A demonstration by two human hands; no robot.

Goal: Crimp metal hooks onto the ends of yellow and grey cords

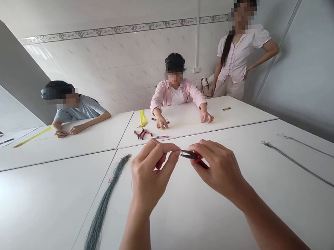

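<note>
pinching something too fine to make out, the left hand (150,175) presses its fingertips (171,148) together — just beside the black tips of the snips (194,156), which lie nearly level, clasped in the curled right hand (219,171); a grey wire bundle (102,208) lies at 8 o'clock.

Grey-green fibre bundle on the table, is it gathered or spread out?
Gathered: the long grey-green strands lie together in one narrow bunch, tapering at the far end, beside the bare left hand.

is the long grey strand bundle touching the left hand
Apart: the head view shows white tabletop between the long grey strand bundle and the bare left hand.
</note>
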